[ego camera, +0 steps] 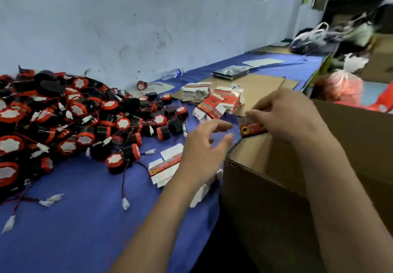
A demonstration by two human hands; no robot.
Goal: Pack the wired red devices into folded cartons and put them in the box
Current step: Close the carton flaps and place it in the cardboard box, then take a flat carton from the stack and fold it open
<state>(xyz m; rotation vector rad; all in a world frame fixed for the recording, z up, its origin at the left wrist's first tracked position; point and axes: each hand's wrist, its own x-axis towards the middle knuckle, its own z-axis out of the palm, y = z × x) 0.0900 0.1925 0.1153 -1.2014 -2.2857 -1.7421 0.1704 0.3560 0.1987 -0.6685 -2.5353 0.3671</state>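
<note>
Work surface: table covered in blue cloth [85, 219], set against a scuffed pale blue wall [106, 28]. A heap of red devices [70, 119] with wires lies at left. Flat carton stacks [212, 98] rest on cardboard sheets [261, 87] further back, beside a water bottle [172, 73]. Right hand [291, 117] pinches a red carton [253, 129] over the open box [276, 187] rim. Left hand [204, 151] hovers, fingers loosely spread, holding nothing. Bags [319, 38] crowd the far end.
</note>
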